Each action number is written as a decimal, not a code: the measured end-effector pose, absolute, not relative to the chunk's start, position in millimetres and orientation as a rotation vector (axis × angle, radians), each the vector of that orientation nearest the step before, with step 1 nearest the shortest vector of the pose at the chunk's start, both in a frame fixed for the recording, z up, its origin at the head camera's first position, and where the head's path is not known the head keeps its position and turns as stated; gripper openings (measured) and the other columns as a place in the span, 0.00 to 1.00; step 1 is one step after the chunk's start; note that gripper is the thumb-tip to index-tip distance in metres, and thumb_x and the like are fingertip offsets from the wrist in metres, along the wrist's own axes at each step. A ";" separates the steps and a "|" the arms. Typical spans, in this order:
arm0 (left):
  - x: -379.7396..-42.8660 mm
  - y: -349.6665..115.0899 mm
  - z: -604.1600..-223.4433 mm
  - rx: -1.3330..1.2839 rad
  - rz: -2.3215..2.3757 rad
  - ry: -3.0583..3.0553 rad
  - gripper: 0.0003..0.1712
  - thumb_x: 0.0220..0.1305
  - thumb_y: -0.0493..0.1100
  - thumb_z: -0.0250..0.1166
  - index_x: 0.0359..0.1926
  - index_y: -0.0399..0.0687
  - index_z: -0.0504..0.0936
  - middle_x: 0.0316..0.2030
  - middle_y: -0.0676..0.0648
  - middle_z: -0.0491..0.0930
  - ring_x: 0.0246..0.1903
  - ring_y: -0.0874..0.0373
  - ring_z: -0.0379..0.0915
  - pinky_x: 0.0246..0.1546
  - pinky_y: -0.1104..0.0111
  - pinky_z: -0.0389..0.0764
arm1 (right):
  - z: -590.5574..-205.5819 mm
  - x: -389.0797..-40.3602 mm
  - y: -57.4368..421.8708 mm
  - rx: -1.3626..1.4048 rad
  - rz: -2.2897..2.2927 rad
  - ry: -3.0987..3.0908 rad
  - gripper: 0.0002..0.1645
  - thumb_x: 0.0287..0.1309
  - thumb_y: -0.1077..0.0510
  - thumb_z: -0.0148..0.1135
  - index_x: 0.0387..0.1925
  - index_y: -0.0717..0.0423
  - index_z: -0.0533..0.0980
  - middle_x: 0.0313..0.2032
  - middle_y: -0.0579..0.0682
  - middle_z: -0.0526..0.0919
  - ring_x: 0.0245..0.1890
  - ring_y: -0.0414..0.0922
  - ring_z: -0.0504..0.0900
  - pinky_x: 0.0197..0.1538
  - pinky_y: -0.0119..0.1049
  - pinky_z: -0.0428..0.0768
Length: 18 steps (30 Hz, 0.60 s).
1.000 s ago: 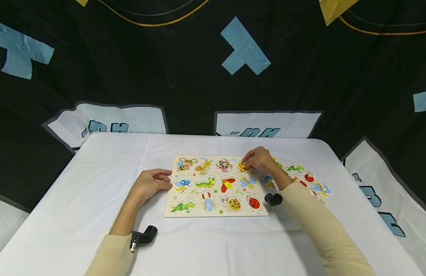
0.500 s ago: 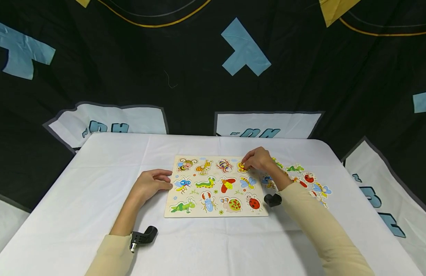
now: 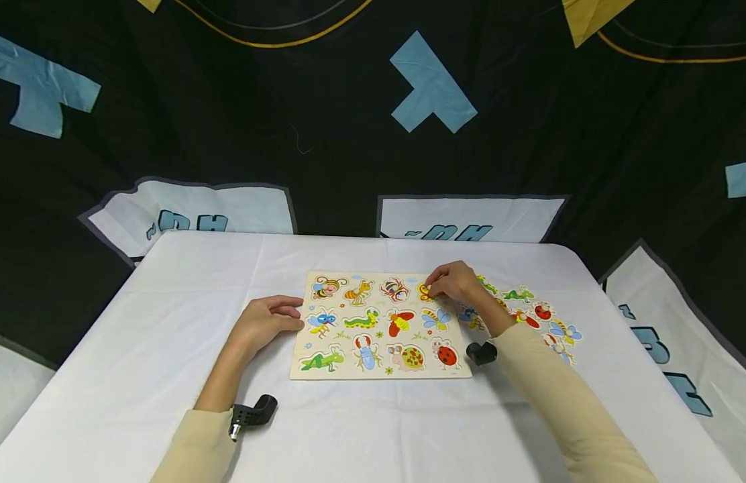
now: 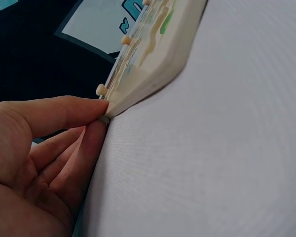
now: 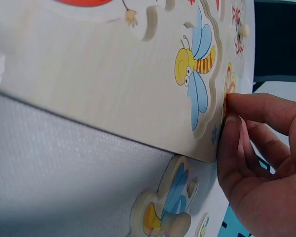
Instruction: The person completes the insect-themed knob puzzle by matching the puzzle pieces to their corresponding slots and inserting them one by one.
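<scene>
A pale wooden insect puzzle board (image 3: 349, 339) lies flat on the white table. At its left edge is my left hand (image 3: 265, 323); in the left wrist view its thumb and a finger (image 4: 64, 116) pinch the board's edge. My right hand (image 3: 456, 282) is at the board's upper right. Its fingertips pinch a yellow-and-red puzzle piece (image 3: 425, 292) at the recess there, and the piece is mostly hidden by them. In the right wrist view, part of that piece's wing-like, yellow-and-red pattern (image 5: 230, 81) shows beyond the thumb and finger. Below it is a blue-winged insect picture (image 5: 202, 69) in its recess.
Several loose insect pieces lie right of the board, among them a blue-winged one (image 3: 564, 332), a green one (image 3: 518, 295) and a red one (image 3: 542, 311). One knobbed piece (image 5: 172, 197) lies close to the board's edge. A dark curtain (image 3: 325, 121) hangs behind the table.
Both hands keep nearly the same places. My right hand shifts very slightly, its fingers still at the upper-right piece. The head view drifts a little.
</scene>
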<state>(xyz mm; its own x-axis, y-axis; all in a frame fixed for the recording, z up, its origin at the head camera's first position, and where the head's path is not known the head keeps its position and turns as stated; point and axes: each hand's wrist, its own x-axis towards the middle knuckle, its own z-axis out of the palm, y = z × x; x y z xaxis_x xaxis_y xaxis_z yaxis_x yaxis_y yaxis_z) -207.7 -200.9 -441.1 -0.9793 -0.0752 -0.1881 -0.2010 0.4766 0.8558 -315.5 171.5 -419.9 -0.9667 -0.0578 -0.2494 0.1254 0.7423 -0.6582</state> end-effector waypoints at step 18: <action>-207.7 -200.2 -441.9 -0.250 1.536 2.598 0.30 0.54 0.40 0.75 0.60 0.46 0.82 0.40 0.48 0.86 0.39 0.59 0.78 0.39 0.72 0.76 | -425.1 -315.5 175.7 0.090 -1.146 2.644 0.12 0.55 0.60 0.71 0.42 0.56 0.86 0.42 0.55 0.87 0.37 0.46 0.81 0.39 0.32 0.77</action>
<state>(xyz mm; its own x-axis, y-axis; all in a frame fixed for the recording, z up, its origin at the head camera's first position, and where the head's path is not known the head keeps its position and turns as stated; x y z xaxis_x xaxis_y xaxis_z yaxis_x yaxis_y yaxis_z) -207.7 -200.2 -441.9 -0.9801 -0.0841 -0.1799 -0.1982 0.4736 0.8581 -315.5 175.7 -425.1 -0.9648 -0.0457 -0.2591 0.1578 0.6875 -0.7089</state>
